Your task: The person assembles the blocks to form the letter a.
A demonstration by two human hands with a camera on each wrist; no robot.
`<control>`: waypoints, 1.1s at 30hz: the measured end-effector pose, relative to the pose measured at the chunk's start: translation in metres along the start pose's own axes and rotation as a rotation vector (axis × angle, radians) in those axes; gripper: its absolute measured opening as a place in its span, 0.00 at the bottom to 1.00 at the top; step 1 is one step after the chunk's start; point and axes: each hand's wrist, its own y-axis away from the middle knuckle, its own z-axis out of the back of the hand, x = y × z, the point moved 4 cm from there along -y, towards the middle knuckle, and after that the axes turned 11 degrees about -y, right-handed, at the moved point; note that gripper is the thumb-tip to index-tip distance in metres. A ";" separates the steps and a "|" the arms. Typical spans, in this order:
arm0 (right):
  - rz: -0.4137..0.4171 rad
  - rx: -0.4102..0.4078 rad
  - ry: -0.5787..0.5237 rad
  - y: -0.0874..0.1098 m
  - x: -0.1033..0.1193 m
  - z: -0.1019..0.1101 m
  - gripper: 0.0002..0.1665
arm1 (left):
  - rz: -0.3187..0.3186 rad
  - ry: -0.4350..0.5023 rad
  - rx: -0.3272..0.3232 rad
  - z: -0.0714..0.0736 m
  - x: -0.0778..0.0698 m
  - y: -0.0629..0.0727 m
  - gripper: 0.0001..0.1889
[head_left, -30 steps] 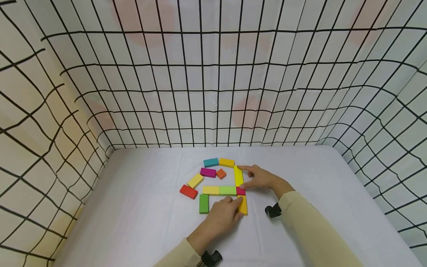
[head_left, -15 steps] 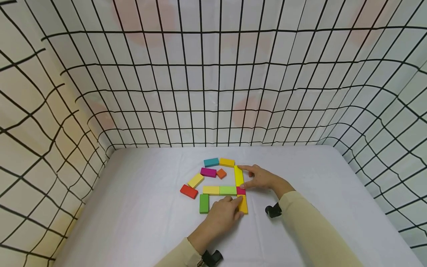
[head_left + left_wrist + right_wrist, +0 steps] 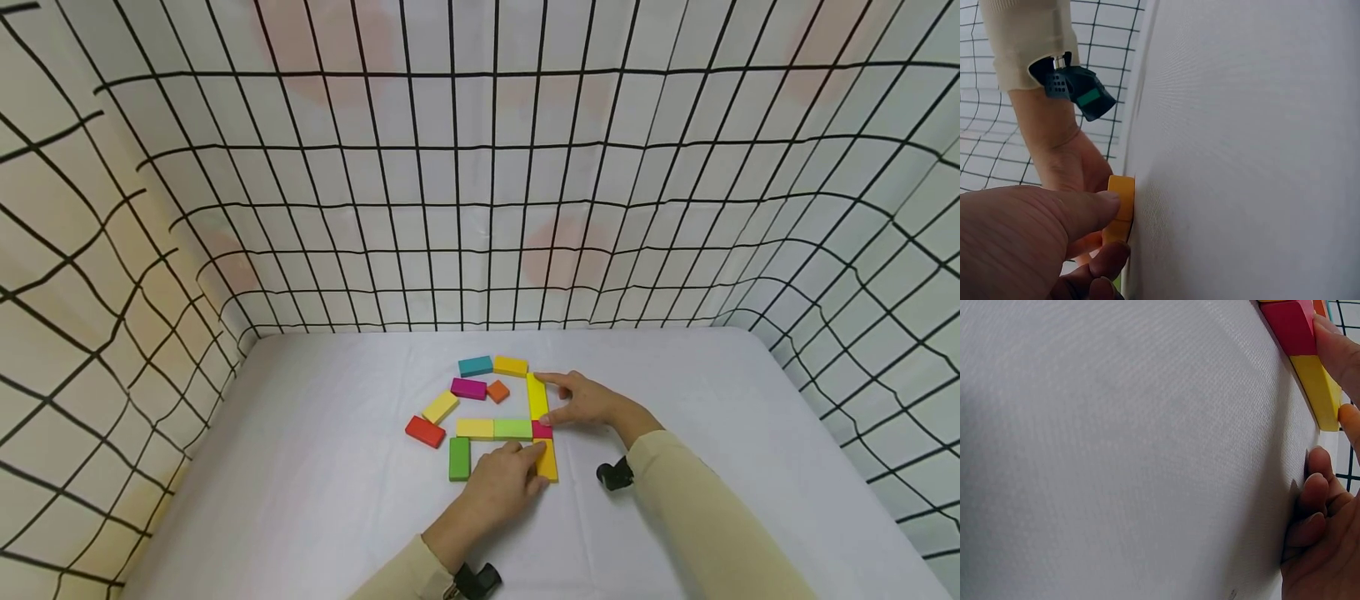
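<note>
My left hand holds an orange-yellow block, index finger on top and thumb at its near end. In the left wrist view the thumb lies against that block. My right hand rests along a bright yellow block. Its extended index finger touches the far end, and the thumb presses where this block meets a small magenta block. The right wrist view shows the magenta block and yellow block end to end. A light green block and pale yellow block run left from the magenta one.
A green block, red block and another pale yellow block lie left. Farther back are purple, small orange, teal and yellow-orange blocks. Black wire mesh encloses the white table.
</note>
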 end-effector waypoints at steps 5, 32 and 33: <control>0.006 0.002 0.006 -0.001 0.000 0.000 0.56 | -0.009 0.015 -0.002 -0.001 0.001 0.000 0.27; -0.026 0.010 0.007 -0.003 -0.003 -0.001 0.56 | 0.115 0.005 -0.119 0.055 0.104 0.039 0.23; -0.027 0.009 0.007 -0.002 -0.003 -0.001 0.56 | 0.134 0.022 -0.099 0.055 0.108 0.040 0.24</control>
